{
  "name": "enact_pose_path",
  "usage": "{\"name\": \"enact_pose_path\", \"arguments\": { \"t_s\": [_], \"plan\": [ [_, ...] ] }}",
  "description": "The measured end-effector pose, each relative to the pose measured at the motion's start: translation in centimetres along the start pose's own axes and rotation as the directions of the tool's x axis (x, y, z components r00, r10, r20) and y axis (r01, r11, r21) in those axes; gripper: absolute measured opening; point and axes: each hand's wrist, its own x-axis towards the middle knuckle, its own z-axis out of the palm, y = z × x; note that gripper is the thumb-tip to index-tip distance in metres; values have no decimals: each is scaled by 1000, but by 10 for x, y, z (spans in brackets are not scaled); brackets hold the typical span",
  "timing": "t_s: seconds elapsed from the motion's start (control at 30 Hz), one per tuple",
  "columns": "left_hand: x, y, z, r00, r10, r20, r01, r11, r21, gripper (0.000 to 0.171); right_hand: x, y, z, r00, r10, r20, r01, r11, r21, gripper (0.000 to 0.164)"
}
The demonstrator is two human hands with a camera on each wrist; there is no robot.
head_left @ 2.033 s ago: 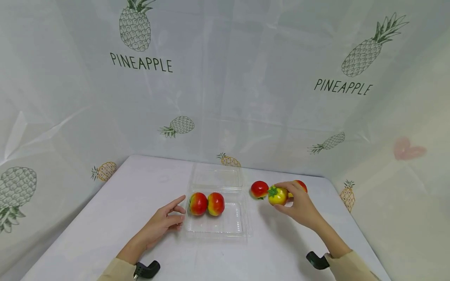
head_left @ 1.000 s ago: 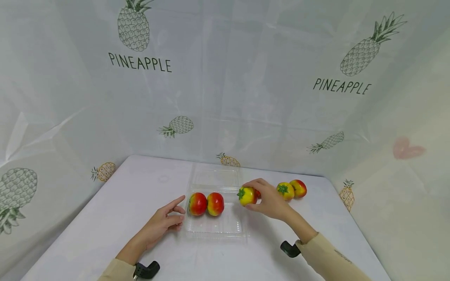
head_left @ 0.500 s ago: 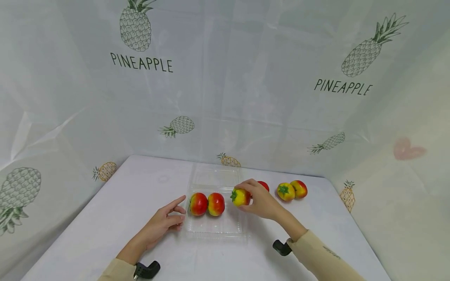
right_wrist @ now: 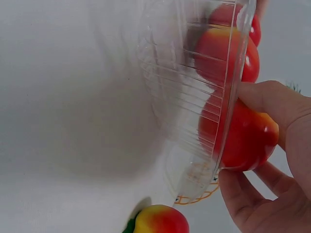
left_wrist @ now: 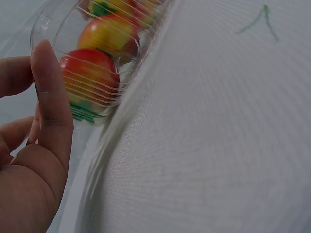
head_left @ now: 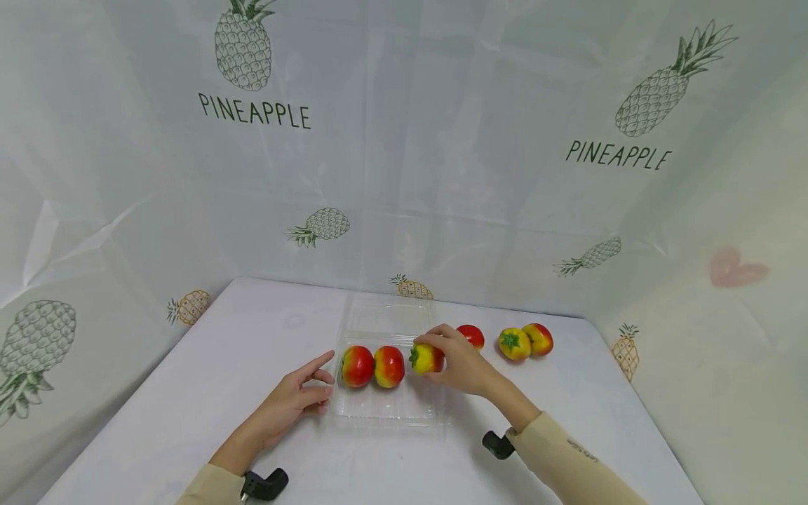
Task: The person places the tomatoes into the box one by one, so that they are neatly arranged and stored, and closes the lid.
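Note:
My right hand (head_left: 457, 359) grips a red-and-yellow persimmon (head_left: 426, 358) with a green calyx, thumb on the near side and fingers on the far side. The persimmon is over the right part of a clear plastic clamshell box (head_left: 385, 407), inside its rim in the right wrist view. Two more persimmons, left (head_left: 358, 366) and middle (head_left: 389, 366), sit side by side in the box. My left hand (head_left: 292, 403) lies at the box's left edge, fingers loosely bent and holding nothing. In the left wrist view its fingertips are against or very near the box (left_wrist: 43, 22).
Behind my right hand a red persimmon (head_left: 470, 336) is partly hidden. Farther right on the white table (head_left: 265, 330) lie a yellow persimmon (head_left: 514, 344) and a red-yellow one (head_left: 539, 339), touching. The open box lid (head_left: 388, 319) lies toward the back.
My right hand has carried the persimmon leftward from the group at the right to over the box, slowing in the last half second. The left hand has not moved.

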Motion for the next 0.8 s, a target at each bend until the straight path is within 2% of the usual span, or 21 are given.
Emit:
{"name": "enact_pose_path", "arguments": {
  "t_s": [0.37, 0.8],
  "plan": [
    [0, 3, 0, 1000, -5, -6, 5, 1000, -3, 73, 2, -1, 4, 999, 0, 39, 0, 1000, 9, 53],
    [0, 4, -1, 1000, -2, 0, 2, 1000, -13, 74, 3, -2, 10, 999, -12, 43, 13, 1000, -5, 54]
  ]
}}
